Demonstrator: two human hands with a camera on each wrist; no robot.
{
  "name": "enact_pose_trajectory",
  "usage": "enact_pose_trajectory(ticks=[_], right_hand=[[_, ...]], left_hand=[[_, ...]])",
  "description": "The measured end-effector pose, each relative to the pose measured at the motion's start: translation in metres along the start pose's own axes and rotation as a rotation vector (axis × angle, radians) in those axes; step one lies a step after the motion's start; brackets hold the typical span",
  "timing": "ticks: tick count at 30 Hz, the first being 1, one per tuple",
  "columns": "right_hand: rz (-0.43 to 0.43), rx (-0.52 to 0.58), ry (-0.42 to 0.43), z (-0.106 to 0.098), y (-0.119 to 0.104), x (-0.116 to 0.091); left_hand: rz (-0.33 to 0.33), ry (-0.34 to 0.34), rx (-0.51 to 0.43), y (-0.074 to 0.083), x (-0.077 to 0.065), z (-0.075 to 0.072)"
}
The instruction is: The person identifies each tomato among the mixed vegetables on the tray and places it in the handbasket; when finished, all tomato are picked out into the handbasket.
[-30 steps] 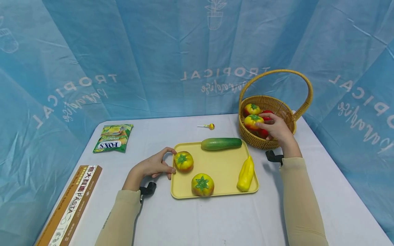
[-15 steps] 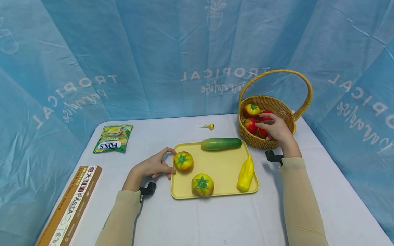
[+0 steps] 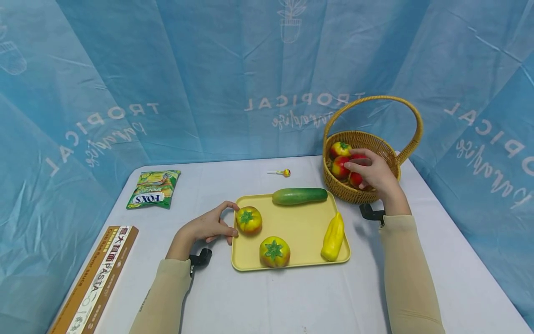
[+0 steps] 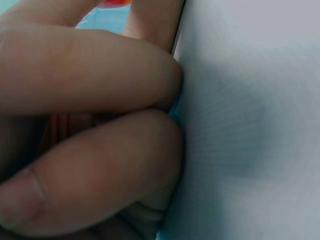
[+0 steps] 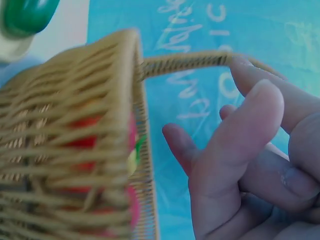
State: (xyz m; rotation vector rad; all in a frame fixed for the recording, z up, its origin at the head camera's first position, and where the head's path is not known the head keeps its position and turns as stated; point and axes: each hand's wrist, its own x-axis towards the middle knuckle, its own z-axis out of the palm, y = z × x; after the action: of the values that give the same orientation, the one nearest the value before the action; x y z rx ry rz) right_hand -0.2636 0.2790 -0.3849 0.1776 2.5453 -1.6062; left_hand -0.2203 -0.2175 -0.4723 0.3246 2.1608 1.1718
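Note:
My left hand (image 3: 212, 223) touches the left rim of the yellow tray (image 3: 304, 227) with thumb and index finger spread along it; its other fingers curl down on the table. Close to those fingertips sits a yellow-red tomato (image 3: 249, 220) with a green calyx, and a second tomato (image 3: 273, 252) lies at the front rim. Over the wicker basket (image 3: 350, 195) my right hand (image 3: 372, 170) hovers, thumb and fingers apart with nothing between them, as the right wrist view also shows. Beneath are a yellow-topped tomato (image 3: 340, 149) and several red ones, partly hidden, with one red tomato (image 3: 340, 168) nearest the thumb.
A cucumber (image 3: 299, 196) lies along the tray's back rim and a yellow pepper (image 3: 332, 237) at its right. Behind stands a lollipop (image 3: 285, 173). A green snack bag (image 3: 154, 189) and pasta box (image 3: 93, 278) are on the left. The basket's tall handle (image 3: 375, 98) arches up.
The right hand has let go of a tomato, which dropped into the basket and turned its red side up. That hand then shifted slightly left and up. The left hand stays put.

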Motion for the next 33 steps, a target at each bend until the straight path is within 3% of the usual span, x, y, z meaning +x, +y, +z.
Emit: enact_pose_trajectory(ticks=[5,13,25,33], right_hand=[[-0.082,0.033,-0.033,0.004,-0.014,-0.011],[-0.207,0.101,-0.177,0.029,-0.037,-0.023],[-0.259,0.034,-0.385,0.086,-0.054,-0.016],[-0.309,-0.081,-0.513,0.122,-0.058,-0.010]], left_hand=[[0.005,0.001,0.001,-0.001,0.000,0.000],[-0.003,0.007,0.008,0.001,0.002,0.000],[0.000,0.002,-0.001,-0.001,0.001,0.001],[-0.012,0.004,-0.003,0.003,0.000,0.000]])
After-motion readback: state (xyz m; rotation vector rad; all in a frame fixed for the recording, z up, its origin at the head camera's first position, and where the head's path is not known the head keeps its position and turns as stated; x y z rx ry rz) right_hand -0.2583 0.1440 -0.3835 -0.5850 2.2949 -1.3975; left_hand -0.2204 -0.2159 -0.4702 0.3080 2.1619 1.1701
